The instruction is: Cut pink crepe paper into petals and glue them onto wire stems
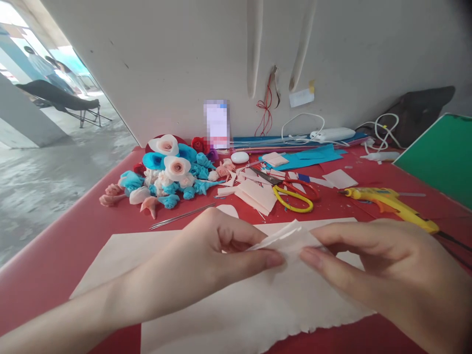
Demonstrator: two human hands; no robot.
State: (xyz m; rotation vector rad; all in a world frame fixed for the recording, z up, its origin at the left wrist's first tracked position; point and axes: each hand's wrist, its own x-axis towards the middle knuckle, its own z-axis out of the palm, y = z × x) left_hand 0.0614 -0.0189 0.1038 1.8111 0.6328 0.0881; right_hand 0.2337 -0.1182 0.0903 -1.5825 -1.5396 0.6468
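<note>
Between my two hands is a small folded piece of white paper (295, 239), raised above the table. My left hand (214, 246) pinches its left side between thumb and fingers. At its right side my right hand (383, 265) pinches it the same way, the thumb tips close together. Beneath both hands lies a large off-white paper sheet (206, 314) with a ragged front edge. Beyond them rest scissors (295, 195) with one yellow and one red handle, among pale pink paper pieces (254, 194).
A yellow glue gun (391, 204) lies at the right, near a green board (438, 157). Paper flowers (173, 167) in blue, white, pink and red pile up at the back left. Thin metal wires (180, 217) lie before them. A phone (217, 124) leans on the wall.
</note>
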